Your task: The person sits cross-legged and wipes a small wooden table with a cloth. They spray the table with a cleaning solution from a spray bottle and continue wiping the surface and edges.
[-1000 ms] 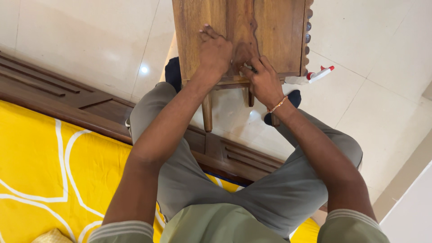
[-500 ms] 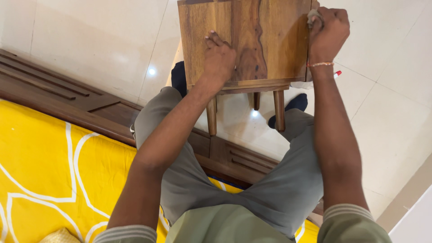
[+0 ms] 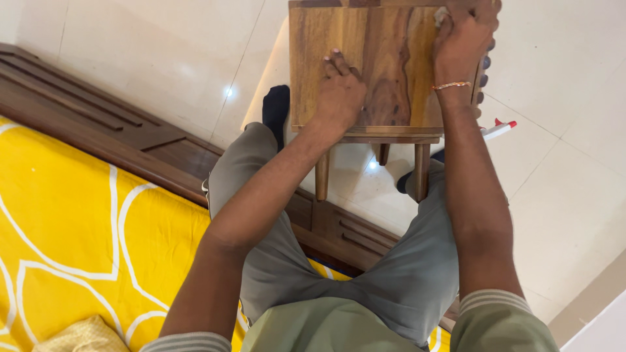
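small wooden table (image 3: 391, 72) on the floor tiles (image 3: 150, 58) between the knees, left hand (image 3: 339, 94) flat on top same as before, right hand (image 3: 460, 42) now at far right corner, grip closed on a cloth (image 3: 442, 15)

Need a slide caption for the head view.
Seated person's left hand rests flat on wooden side table; right hand presses a cloth at its far corner.

Place: home, likely a bedroom
Bed: yellow sheet with white lines (image 3: 72, 221), dark wooden bed frame (image 3: 130, 140)
Floor: glossy cream tiles (image 3: 143, 52)
Furniture: small wooden side table (image 3: 385, 72) on tapered legs
Extra: yellow cushion corner (image 3: 81, 336)
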